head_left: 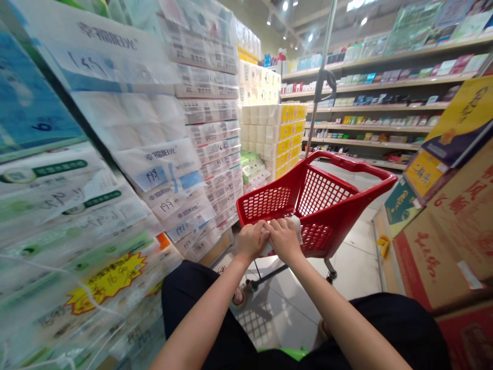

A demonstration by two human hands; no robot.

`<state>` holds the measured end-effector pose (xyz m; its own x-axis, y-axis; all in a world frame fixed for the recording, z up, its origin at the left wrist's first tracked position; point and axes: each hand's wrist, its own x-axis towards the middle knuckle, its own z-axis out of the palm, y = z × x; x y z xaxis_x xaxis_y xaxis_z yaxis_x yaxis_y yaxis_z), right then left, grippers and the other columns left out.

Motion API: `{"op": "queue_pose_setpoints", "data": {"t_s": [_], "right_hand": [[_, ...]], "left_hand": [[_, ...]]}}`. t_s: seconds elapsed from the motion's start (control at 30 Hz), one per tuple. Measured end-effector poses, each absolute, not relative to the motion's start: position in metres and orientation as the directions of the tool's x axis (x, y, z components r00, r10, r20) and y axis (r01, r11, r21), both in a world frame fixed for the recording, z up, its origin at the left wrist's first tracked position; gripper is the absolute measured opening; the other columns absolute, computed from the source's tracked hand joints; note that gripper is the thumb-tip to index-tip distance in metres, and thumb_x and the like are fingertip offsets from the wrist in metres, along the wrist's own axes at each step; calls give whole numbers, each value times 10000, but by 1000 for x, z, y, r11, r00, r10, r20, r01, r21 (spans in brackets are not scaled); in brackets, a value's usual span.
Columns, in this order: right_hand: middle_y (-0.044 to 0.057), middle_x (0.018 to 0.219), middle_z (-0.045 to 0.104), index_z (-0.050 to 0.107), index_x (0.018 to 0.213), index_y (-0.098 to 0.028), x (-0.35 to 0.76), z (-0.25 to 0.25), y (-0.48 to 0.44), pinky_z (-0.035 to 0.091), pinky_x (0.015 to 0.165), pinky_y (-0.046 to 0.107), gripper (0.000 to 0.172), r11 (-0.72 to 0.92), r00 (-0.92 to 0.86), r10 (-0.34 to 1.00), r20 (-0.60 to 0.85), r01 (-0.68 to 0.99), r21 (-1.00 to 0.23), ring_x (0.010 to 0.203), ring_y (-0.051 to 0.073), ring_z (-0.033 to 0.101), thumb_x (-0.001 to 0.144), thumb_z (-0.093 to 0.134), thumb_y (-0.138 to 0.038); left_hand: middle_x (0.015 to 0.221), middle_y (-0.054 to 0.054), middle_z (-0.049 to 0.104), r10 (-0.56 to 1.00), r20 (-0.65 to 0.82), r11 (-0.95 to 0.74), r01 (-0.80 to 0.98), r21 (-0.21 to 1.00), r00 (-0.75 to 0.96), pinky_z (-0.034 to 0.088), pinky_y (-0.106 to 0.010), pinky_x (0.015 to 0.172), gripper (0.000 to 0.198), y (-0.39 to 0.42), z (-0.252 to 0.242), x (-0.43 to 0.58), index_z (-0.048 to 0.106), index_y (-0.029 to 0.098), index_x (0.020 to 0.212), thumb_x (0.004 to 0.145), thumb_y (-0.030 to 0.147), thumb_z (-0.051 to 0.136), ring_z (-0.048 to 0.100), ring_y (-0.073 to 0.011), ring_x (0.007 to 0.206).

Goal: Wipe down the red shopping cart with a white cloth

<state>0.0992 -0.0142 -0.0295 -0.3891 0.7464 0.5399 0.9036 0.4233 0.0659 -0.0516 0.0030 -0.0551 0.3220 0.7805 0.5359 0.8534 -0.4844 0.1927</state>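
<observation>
A red shopping cart (327, 187) stands in the aisle, its basket walls full of holes. Side by side at the basket's near edge are my left hand (251, 240) and my right hand (284, 237), fingers curled and bunched together. Both are closed on a white cloth (296, 228), which looks like a wipe or tissue. Part of it shows to the right of my right hand, and a bit more hangs below between the hands. My fingers hide the rest of it and the rim beneath.
Tall stacks of wrapped tissue packs (169, 169) line the left side. Cardboard boxes (435, 257) are piled at the right. A metal pole (321, 77) rises behind the cart. Stocked shelves (385, 110) fill the back. Sandalled feet are below on the tiled floor (358, 257).
</observation>
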Motion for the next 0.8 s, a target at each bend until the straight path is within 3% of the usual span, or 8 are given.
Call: {"op": "queue_pose_setpoints", "data": {"t_s": [0.17, 0.47, 0.63, 0.8], "right_hand": [[51, 930, 624, 627, 1016, -258, 135, -21, -11, 275, 907, 366, 301, 461, -432, 736, 521, 884, 82, 930, 209, 486, 971, 369, -406], [57, 959, 637, 633, 923, -249, 261, 8, 7, 190, 1047, 460, 343, 224, -269, 729, 630, 963, 153, 1036, 236, 477, 978, 331, -401], [67, 941, 628, 624, 890, -234, 232, -1, 5, 154, 1076, 487, 359, 118, -146, 723, 676, 989, 88, 1028, 244, 473, 980, 304, -372], [67, 962, 635, 623, 946, -232, 171, -18, -6, 174, 1088, 484, 314, 203, -170, 756, 632, 979, 20, 1023, 242, 485, 978, 329, -339]], "left_hand": [[934, -66, 675, 782, 499, -502, 851, 152, 372, 404, -311, 784, 379, 3, -55, -52, 530, 225, 1159, 980, 475, 308, 605, -211, 846], [881, -55, 652, 766, 479, -525, 848, 79, 429, 394, -326, 795, 384, 3, -47, -59, 589, 220, 1005, 980, 481, 309, 574, -205, 828], [981, -67, 664, 774, 502, -496, 862, 102, 386, 403, -330, 803, 414, 1, -50, -55, 515, 215, 1202, 976, 498, 314, 593, -215, 861], [1066, -85, 656, 750, 551, -520, 841, 148, 367, 420, -339, 841, 490, 4, -57, -52, 436, 194, 1307, 970, 525, 308, 610, -223, 902]]}}
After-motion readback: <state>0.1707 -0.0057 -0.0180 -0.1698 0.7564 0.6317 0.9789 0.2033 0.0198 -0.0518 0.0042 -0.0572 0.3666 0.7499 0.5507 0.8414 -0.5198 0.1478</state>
